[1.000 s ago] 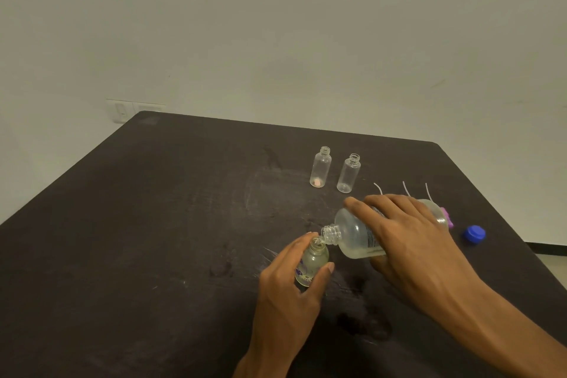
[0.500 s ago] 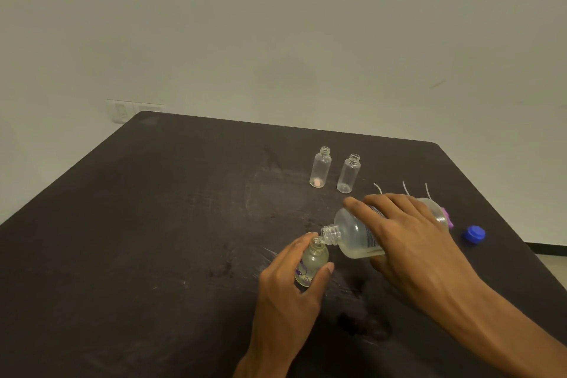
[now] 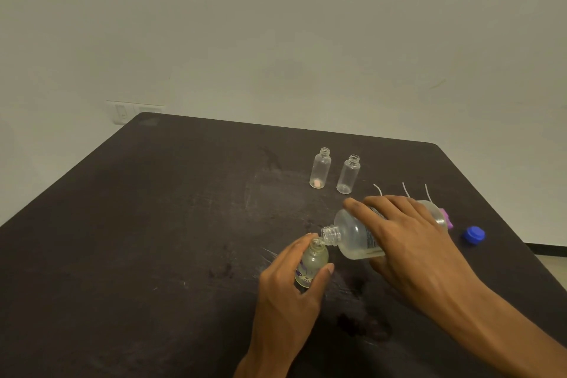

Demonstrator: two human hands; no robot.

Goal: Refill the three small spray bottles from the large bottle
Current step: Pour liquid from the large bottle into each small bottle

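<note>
Nothing much has moved since the earlier frame: I see my right hand [image 3: 408, 242] still gripping the big bottle [image 3: 359, 238] tipped at lower centre, its mouth at the small bottle [image 3: 311, 267] my left hand [image 3: 288, 294] holds upright. Pouring continues, I judge. Two empties [image 3: 320, 172] wait above; blue cap [image 3: 474, 235] at right.

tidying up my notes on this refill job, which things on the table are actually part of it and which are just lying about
Part of the job:
- large bottle, tipped in the right hand
- small bottle being filled, held by the left hand
- two open small bottles standing further back

Lying about:
- blue cap
- thin white tubes
- purple piece behind the large bottle
</note>
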